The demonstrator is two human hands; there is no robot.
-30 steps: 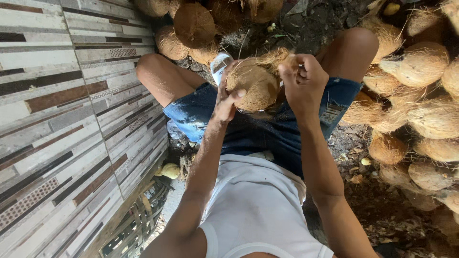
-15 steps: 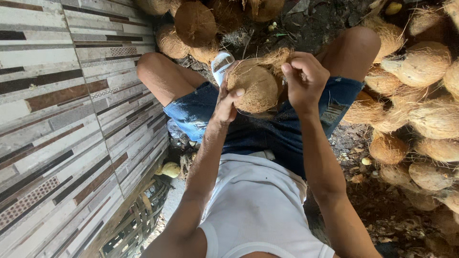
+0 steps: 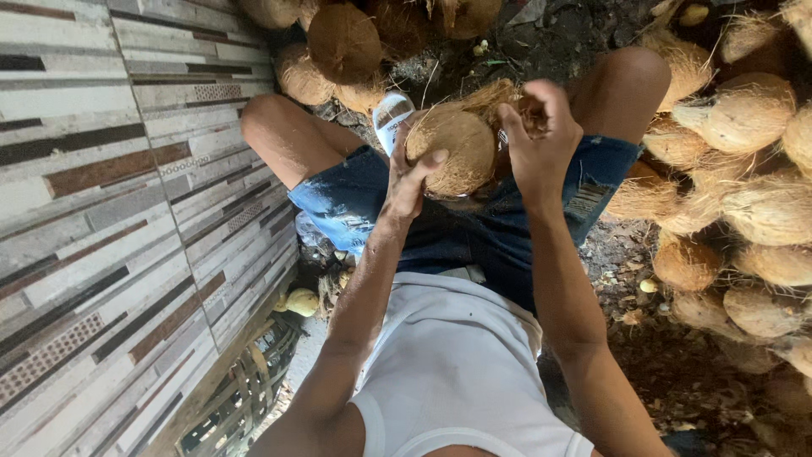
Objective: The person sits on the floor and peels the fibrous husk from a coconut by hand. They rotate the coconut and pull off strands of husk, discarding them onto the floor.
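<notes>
Over the lap: 1 husked coconut (image 3: 450, 151), gripped by left hand (image 3: 408, 179) below and right hand (image 3: 540, 144) clenched on loose fibre at top (blade possibly behind, unclear). Beside right knee, piled coconuts (image 3: 744, 169); leftward, tiled wall (image 3: 101, 211).

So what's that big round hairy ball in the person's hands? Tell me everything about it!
It is a coconut, round, tan-brown, with dry stringy husk fibres. A loose tuft of husk sticks out at its upper right. It sits above the person's lap, over the blue denim shorts. The left hand cups its left side, thumb pressed on the shell. The right hand grips the husk at its right. Its far side is hidden.
</notes>
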